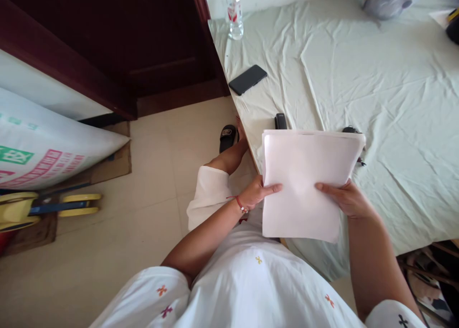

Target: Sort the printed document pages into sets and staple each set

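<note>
A stack of white paper sheets (301, 160) is held between my two hands, above the near edge of the cloth-covered table. My left hand (255, 192) grips the stack's left side, its thumb lying flat on the top sheet. On the opposite side my right hand (346, 196) holds it the same way, thumb on top and fingers hidden underneath. The top sheet looks blank. Just beyond the paper's far edge, a black stapler-like object (280, 121) is partly covered, and a small dark item (350, 129) peeks out at the far right corner.
A black phone (248, 80) and a clear bottle (234, 13) with a red label stand or lie near the table's left edge. A grey plastic-wrapped bundle (385, 2) is at the back. A white printed sack (50, 146) and a yellow-blue wheeled thing (46, 208) are on the floor left.
</note>
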Demonstrator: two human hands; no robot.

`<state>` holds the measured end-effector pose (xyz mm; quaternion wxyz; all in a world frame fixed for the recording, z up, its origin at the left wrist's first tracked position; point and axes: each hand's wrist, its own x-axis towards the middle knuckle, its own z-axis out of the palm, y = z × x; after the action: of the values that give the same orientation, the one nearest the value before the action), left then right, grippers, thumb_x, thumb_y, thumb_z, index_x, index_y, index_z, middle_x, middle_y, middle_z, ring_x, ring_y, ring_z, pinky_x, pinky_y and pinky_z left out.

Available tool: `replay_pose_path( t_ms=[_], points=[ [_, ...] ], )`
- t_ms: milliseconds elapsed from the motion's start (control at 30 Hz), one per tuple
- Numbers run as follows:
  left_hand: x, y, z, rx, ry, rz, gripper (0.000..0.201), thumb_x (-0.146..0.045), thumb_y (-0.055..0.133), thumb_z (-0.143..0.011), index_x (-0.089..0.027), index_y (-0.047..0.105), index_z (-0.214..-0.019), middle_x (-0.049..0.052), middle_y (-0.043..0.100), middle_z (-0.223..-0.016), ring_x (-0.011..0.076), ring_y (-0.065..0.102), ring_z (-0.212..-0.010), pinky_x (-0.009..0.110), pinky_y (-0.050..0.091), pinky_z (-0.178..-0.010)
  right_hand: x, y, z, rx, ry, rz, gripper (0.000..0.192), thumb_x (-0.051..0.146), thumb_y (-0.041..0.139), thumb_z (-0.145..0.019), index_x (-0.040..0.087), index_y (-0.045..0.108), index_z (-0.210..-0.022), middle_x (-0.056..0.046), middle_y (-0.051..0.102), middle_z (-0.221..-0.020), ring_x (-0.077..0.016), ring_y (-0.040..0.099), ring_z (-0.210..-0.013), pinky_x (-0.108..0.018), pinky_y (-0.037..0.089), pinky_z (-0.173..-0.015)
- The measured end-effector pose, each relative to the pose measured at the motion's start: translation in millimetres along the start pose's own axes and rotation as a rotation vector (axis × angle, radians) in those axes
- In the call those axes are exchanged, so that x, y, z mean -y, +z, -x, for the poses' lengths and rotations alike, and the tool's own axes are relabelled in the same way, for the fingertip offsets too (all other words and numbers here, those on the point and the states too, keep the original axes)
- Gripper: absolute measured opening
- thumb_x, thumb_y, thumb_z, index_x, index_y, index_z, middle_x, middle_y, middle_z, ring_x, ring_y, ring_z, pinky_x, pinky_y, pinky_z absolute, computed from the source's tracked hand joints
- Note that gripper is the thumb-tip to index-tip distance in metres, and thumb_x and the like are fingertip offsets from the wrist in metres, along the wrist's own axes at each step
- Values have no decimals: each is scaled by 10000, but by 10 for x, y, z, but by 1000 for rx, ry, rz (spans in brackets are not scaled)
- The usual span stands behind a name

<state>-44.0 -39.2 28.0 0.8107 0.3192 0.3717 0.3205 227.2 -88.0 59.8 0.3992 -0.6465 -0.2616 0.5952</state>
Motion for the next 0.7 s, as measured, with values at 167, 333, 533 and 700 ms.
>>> replay_pose_path(
  t_ms=[167, 333, 533, 700],
  points=[
    [-93, 6, -63, -205, -15, 263, 554, -415, 1013, -534, -162, 809, -983, 117, 818, -1074, 328, 760, -1028, 506, 540, -1061, -46, -35, -105, 117, 83, 159, 554, 489, 988, -580, 162, 795, -983, -132, 813, -940, -307, 765, -770, -435, 664, -659],
    [-127, 112, -38, -205, -10, 255, 583, -421, 1012, -531, -131, 802, -991, 130, 818, -1059, 349, 744, -1102, 522, 515, -1094, 267, 28, -129, -376, -592, 506, 620, 454, 840, -788, 262, 664, -1350, -68, 782, -1094, -261, 756, -966, -473, 645, -862],
    [-37, 228, 37, -128, 2, 152, 569, -481, 971, -610, -136, 806, -1031, 128, 812, -1093, 334, 730, -1130, 484, 527, -1079, 886, 522, 132, -258, -1269, 1008, 362, 279, 637, -982, 287, 686, -1341, -104, 706, -1353, -323, 648, -1263, -589, 518, -1104],
    [59, 253, 146, -35, -10, 89, 557, -509, 920, -700, -142, 799, -1102, 124, 810, -1069, 296, 753, -1004, 433, 576, -951, 912, 699, 76, 24, -1207, 1204, 349, 308, 592, -1018, 222, 672, -1347, -147, 744, -1253, -349, 661, -1227, -563, 574, -998]
  ],
)
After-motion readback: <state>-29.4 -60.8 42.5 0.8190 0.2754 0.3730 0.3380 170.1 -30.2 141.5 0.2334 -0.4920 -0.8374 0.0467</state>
